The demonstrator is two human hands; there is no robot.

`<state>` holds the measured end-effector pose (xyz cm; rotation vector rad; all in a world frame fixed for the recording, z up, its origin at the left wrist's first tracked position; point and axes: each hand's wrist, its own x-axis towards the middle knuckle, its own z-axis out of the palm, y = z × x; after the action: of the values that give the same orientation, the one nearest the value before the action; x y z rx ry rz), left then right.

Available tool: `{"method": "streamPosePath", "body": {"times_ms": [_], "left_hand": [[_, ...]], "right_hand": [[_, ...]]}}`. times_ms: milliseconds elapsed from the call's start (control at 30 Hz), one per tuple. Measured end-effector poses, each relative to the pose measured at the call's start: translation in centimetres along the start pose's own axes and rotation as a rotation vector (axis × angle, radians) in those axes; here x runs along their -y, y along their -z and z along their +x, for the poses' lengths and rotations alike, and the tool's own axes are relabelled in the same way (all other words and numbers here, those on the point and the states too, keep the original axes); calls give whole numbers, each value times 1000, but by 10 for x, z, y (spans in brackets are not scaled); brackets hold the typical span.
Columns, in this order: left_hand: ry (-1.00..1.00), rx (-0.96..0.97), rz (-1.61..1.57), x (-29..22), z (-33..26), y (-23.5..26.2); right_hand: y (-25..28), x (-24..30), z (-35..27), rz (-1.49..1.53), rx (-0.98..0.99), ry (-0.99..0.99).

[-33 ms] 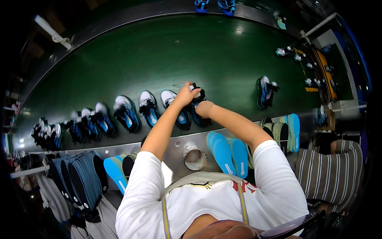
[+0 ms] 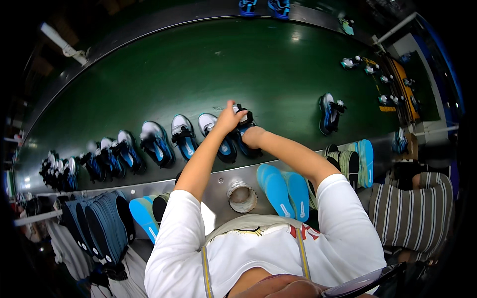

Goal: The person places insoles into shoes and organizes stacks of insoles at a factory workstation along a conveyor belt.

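A sports shoe [image 2: 247, 149] in black, blue and white rests on the green belt in front of me, toe pointing away. My left hand [image 2: 228, 120] is closed on its front part, thumb over the white and black upper. At the shoe's opening is my right hand [image 2: 254, 137], bent at the wrist, its fingers hidden inside. Just left of this shoe lies another of the same kind [image 2: 227, 150], with a blue insole showing in it. Nearer my body, light blue insoles [image 2: 276, 191] lean beside my right forearm.
A row of similar shoes [image 2: 158, 144] runs left along the green belt [image 2: 164, 74]. One more shoe [image 2: 329, 114] stands to the right. Dark insole stacks [image 2: 107, 223] sit at the left by the metal edge [image 2: 218, 191], which has a round holder [image 2: 242, 196]. A person in striped clothing [image 2: 405, 213] is at right.
The shoes on the belt appear slightly further left in view. My hands keep the same hold and place on the shoe.
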<state>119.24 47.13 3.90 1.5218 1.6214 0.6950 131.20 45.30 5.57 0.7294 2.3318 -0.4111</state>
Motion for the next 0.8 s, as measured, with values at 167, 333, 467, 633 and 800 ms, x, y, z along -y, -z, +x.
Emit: {"method": "streamPosePath", "body": {"times_ms": [167, 333, 467, 633, 800], "left_hand": [[-283, -115, 317, -7, -9, -2], [-579, -148, 719, -5, -5, -6], [-515, -13, 833, -5, -7, 3], [-418, 206, 900, -23, -11, 14], [-384, 282, 972, -21, -4, 10]], "right_hand": [[13, 6, -24, 270, 172, 125], [-7, 14, -23, 353, 43, -86], [-40, 12, -47, 780, -593, 4], [-71, -69, -117, 607, -1236, -551], [-114, -148, -174, 688, -587, -1316]]}}
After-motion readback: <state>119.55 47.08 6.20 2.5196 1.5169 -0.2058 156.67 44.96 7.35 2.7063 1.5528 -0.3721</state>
